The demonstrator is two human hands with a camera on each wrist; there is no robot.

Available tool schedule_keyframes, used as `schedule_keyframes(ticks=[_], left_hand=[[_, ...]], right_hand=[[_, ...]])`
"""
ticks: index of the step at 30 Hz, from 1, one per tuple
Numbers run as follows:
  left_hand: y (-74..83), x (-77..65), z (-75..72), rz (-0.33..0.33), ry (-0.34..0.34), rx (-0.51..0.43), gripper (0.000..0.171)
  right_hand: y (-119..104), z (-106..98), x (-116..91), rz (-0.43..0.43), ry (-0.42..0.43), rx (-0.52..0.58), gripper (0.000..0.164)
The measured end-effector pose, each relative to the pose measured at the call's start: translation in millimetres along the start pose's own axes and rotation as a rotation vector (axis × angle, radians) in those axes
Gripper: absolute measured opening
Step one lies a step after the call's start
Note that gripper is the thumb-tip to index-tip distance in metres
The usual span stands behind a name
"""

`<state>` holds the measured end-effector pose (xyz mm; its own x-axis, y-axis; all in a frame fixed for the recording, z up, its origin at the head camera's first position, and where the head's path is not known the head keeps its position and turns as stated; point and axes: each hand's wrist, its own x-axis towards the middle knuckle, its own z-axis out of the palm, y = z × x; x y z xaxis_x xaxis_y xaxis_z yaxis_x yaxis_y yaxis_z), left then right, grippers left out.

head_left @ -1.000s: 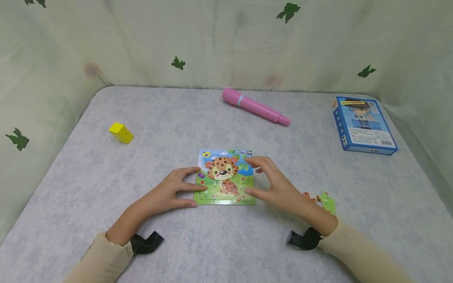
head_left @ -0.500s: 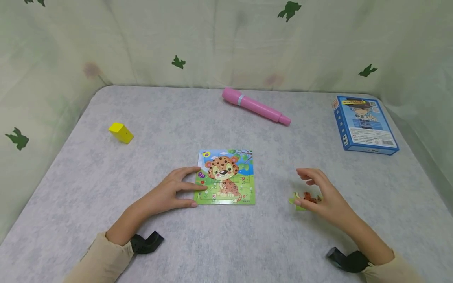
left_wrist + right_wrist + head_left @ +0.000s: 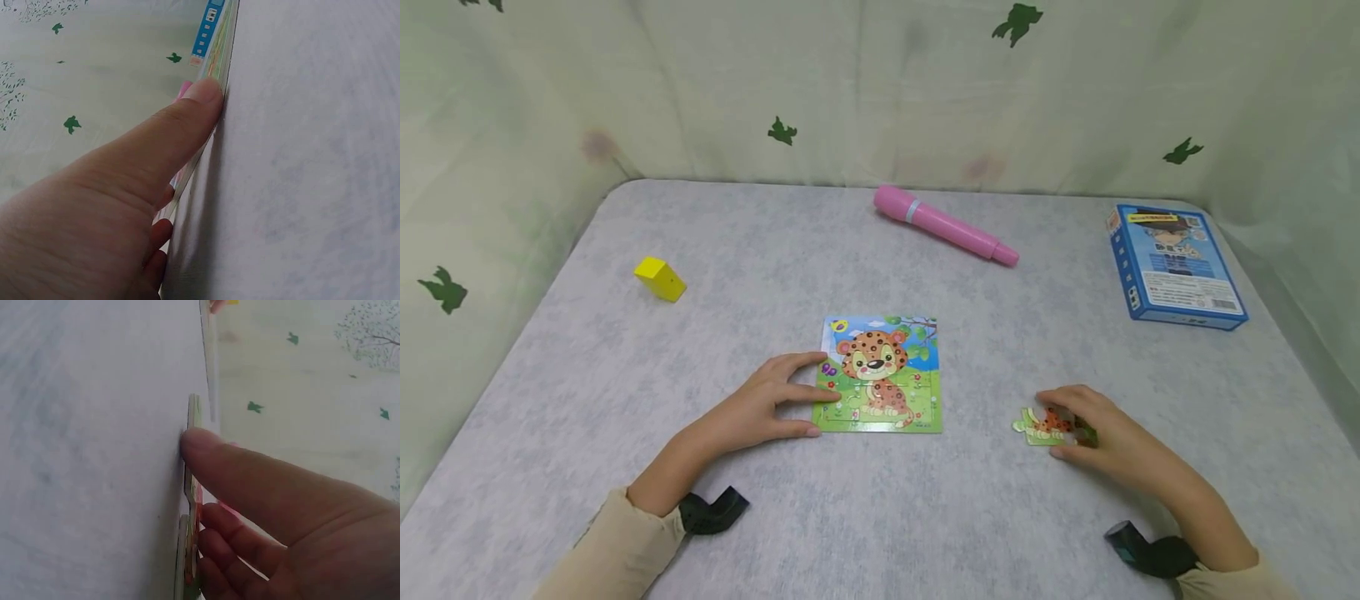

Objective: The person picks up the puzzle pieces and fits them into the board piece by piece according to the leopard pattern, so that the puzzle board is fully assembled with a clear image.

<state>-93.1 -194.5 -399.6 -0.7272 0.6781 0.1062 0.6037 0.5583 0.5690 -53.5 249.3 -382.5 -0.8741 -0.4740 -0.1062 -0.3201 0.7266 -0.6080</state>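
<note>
A square jigsaw puzzle with a cartoon leopard lies in the middle of the table. My left hand rests along its left edge, fingers spread; in the left wrist view the thumb presses against the board's edge. To the right, my right hand pinches a leopard-patterned puzzle piece, thumb at the near side and forefinger at the far side. Other green pieces show partly under the palm. From the right wrist view, the pinched piece appears edge-on, overlapping another piece.
A pink torch-shaped tube lies at the back of the table. A yellow block is at the left, and a blue printed box at the back right. Behind the table hangs a pale curtain with green bird shapes.
My right hand has left the puzzle's right edge, moved right to the loose pieces, and lowered its fingers around one. The left hand stays at the puzzle's left edge.
</note>
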Motion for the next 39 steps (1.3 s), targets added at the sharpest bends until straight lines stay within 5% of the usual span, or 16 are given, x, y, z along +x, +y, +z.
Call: schedule_keyframes(ticks=[13, 24, 33, 39], left_hand=[[1.7, -1.0, 1.1, -0.014, -0.001, 0.002, 0.041], [16.7, 0.1, 3.2, 0.017, -0.008, 0.063, 0.044], [24.9, 1.1, 3.5, -0.005, -0.046, 0.083, 0.052], [23.0, 1.4, 6.8, 0.019, -0.033, 0.118, 0.061]], right_hand=[[-7, 9, 5, -0.050, 0.108, -0.067, 0.047], [-51, 14, 32, -0.274, 0.260, 0.007, 0.050], [-88, 36, 72, -0.455, 0.234, 0.118, 0.048], [-99, 57, 93, -0.405, 0.116, 0.060, 0.044]])
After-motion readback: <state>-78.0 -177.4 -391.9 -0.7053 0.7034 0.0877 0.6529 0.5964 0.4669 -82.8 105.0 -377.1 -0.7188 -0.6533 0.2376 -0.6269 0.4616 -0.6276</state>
